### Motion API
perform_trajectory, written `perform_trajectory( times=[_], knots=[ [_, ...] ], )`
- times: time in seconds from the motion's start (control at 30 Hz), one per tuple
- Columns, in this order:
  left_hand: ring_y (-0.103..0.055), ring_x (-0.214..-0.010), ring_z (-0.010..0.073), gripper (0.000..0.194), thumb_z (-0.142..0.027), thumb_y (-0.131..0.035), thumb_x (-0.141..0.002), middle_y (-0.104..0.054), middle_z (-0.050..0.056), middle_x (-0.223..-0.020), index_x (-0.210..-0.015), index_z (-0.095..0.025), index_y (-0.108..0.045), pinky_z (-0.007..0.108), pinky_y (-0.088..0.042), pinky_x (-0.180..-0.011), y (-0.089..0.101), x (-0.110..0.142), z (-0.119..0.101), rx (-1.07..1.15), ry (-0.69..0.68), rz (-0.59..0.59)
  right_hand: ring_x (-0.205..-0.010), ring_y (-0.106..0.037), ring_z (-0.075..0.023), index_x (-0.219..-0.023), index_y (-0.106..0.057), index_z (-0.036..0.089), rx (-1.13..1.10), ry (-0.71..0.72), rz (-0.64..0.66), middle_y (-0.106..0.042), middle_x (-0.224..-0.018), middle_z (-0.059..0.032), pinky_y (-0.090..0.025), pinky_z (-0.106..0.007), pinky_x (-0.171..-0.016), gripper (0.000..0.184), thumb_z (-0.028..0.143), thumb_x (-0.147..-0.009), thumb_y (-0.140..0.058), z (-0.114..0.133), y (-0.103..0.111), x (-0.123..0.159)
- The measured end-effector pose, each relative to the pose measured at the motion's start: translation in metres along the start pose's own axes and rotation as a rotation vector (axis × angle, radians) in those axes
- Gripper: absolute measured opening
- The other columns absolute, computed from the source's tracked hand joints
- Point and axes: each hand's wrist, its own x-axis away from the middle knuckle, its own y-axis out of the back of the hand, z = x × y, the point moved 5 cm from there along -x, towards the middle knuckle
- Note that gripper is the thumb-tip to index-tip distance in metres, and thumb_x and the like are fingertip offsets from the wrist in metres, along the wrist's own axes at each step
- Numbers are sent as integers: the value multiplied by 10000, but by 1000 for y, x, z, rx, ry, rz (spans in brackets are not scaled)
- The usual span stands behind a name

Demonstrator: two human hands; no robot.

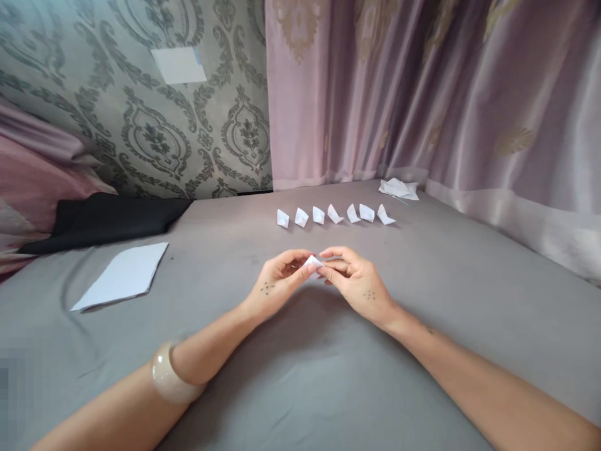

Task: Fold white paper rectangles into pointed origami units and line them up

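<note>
Between my two hands is a small piece of folded white paper, with a peaked top edge. My left hand pinches it from the left, thumb on the near face. From the right, my right hand grips it between thumb and fingers, its index finger arched above. The paper's lower part and far side are mostly hidden by my fingers. Beyond my hands, several small folded white paper pieces stand in a row on the grey cloth surface.
A stack of white paper sheets lies at the left, near a black cloth. More loose white paper lies at the back right, by the pink curtain. A white sheet is on the patterned wall.
</note>
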Motion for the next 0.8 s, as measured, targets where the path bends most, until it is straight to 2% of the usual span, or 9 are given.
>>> perform_trajectory(
  times=[0.13,0.33,0.5,0.63,0.7,0.8],
  knots=[
    [-590,-762,127,195,-328,-690,-797,-668,36,-802,-837,-138,-706,241,-465,-726,3,-1,2,-56,31,-22,-797,-690,-161,-1017,-608,216,-25,-70,45,-744,-860,-20,-548,-327,-774,288,417,-816,-654,-1,-2,0],
    [-578,-647,115,226,-350,-713,-763,-674,32,-702,-786,-125,-708,249,-472,-657,0,0,12,99,172,-42,-840,-710,-180,-952,-681,141,-209,-311,250,-731,-970,-102,-568,-270,-687,362,475,-820,-636,-7,-20,6],
    [-538,-593,96,265,-373,-708,-754,-638,15,-642,-728,-116,-648,213,-400,-561,1,2,16,-35,229,-113,-690,-719,-170,-837,-687,118,-291,-451,266,-733,-767,-87,-569,-233,-569,350,466,-806,-664,-12,-24,8],
    [-509,-571,81,318,-428,-673,-780,-606,-3,-631,-733,-124,-596,198,-368,-533,0,-1,17,-116,221,-22,-614,-707,-148,-778,-677,98,-313,-552,255,-713,-681,-75,-555,-190,-510,277,371,-826,-674,-13,-22,8],
    [-487,-543,67,316,-429,-662,-790,-588,-17,-615,-743,-128,-579,188,-354,-512,-2,-2,16,-74,207,27,-627,-708,-137,-798,-678,96,-369,-597,276,-722,-716,-78,-561,-175,-528,240,332,-838,-668,-14,-23,8],
    [-518,-557,75,300,-411,-661,-792,-599,-11,-628,-742,-133,-561,193,-392,-530,-4,-3,14,17,200,41,-649,-711,-132,-842,-675,93,-489,-672,342,-733,-765,-87,-576,-178,-560,249,342,-849,-656,-17,-28,12]
  ],
)
